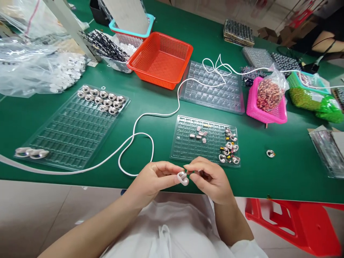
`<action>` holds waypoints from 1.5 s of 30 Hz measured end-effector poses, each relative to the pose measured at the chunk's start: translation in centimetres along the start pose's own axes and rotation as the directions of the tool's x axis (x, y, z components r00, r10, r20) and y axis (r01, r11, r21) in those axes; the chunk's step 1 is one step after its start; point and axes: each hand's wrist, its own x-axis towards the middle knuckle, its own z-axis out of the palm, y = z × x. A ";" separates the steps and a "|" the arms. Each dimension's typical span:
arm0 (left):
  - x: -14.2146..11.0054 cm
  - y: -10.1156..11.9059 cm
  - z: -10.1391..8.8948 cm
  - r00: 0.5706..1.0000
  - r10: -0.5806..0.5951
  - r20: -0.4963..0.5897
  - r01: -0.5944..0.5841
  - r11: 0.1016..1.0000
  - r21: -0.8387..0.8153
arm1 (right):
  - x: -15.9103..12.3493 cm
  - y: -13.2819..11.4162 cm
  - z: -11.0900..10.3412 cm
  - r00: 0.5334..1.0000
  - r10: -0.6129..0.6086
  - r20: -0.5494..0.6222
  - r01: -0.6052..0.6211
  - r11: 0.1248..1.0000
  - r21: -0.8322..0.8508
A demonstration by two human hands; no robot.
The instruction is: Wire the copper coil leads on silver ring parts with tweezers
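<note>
Between the thumb and fingers of my left hand [154, 179] is a small white and silver curved piece that looks like an ear-clip earbud [183, 178]. My right hand [211, 179] is closed in a pinch beside it, fingertips close to the earbud; whatever it holds is hidden. Just beyond my hands lies a clear tray [185, 152] with several small pale pieces [199, 136] in the middle. Along its right side sit several open white pieces with yellow and black bits [228, 147]. A single similar piece [270, 153] lies on the table at the right.
Another clear tray [70, 132] at left holds silver earbuds [100, 99]. A white cable [145, 114] winds across the green table [161, 143]. Behind are a red basket [161, 77], another clear tray [212, 96] and a pink basket [254, 109]. A red stool [309, 225] stands at lower right; another person's arm [324, 41] shows.
</note>
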 end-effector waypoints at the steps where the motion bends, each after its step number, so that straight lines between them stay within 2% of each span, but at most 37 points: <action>1: 0.0 0.0 0.0 1.000 -0.016 0.022 0.016 1.000 0.007 | 0.1 0.0 -0.2 1.000 0.017 0.005 -0.017 1.000 0.021; 6: -0.4 0.4 0.2 0.995 -0.071 0.065 0.070 0.997 0.009 | 0.5 -0.1 -0.6 0.992 0.038 0.121 -0.044 0.998 0.048; 11: -0.5 0.8 0.0 0.991 -0.101 0.085 0.097 0.994 0.051 | 0.7 -0.3 -0.6 0.981 0.015 0.193 -0.008 0.999 -0.039; 24: -0.4 1.3 -0.1 0.980 -0.164 0.110 0.157 0.985 0.067 | -0.1 0.4 1.1 0.987 -0.156 0.041 0.156 0.988 -0.002; 30: -0.7 1.3 0.0 0.976 -0.190 0.107 0.183 0.981 0.071 | -0.3 0.5 1.6 0.988 -0.154 0.018 0.155 0.988 -0.021; 32: -0.7 1.1 -0.4 0.975 -0.203 0.092 0.193 0.975 0.105 | -0.2 0.4 1.4 0.983 -0.168 0.081 0.173 0.983 -0.064; 36: -0.5 1.0 -1.2 0.955 -0.256 0.148 0.226 0.955 0.194 | 0.1 -0.2 0.4 0.935 -0.099 0.341 0.192 0.949 -0.251; 38: -0.3 1.2 -1.2 0.947 -0.275 0.165 0.234 0.944 0.232 | 0.2 -0.5 0.0 0.917 -0.079 0.391 0.217 0.922 -0.322; 41: -0.3 1.7 -0.9 0.943 -0.287 0.169 0.245 0.942 0.229 | 0.1 -0.6 -0.2 0.914 -0.142 0.380 0.278 0.902 -0.331; 45: -0.2 1.8 -0.5 0.948 -0.277 0.156 0.247 0.951 0.183 | -0.3 0.0 0.2 0.928 -0.267 0.260 0.340 0.892 -0.298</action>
